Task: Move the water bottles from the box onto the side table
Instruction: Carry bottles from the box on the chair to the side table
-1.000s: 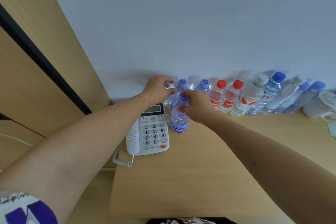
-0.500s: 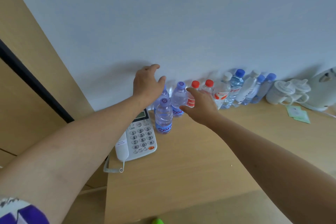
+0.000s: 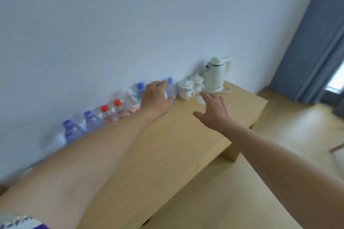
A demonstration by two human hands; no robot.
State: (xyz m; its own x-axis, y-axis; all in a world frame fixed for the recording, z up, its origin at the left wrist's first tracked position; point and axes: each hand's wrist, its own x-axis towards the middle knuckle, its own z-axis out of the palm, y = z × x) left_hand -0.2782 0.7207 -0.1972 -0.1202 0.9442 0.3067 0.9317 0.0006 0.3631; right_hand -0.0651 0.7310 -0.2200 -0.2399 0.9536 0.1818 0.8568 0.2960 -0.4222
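Observation:
Several water bottles stand in a blurred row along the wall on the wooden side table (image 3: 167, 147): purple caps at the left (image 3: 69, 130), red caps in the middle (image 3: 109, 111), blue caps further right (image 3: 140, 89). My left hand (image 3: 155, 99) reaches over the row's right end, fingers apart around the last blue-capped bottle (image 3: 170, 89); contact is unclear. My right hand (image 3: 214, 112) hovers open over the table, holding nothing. The box is out of view.
Two white lidded cups (image 3: 188, 89) and a white kettle (image 3: 216, 74) stand at the table's far right end, with a small green packet (image 3: 200, 100) in front. A grey-blue curtain (image 3: 312, 42) hangs at the right. Wooden floor lies beyond the table edge.
The view has swung right; the telephone is gone from sight. Both hands let go of the purple-capped bottles and moved right along the row, toward the cups.

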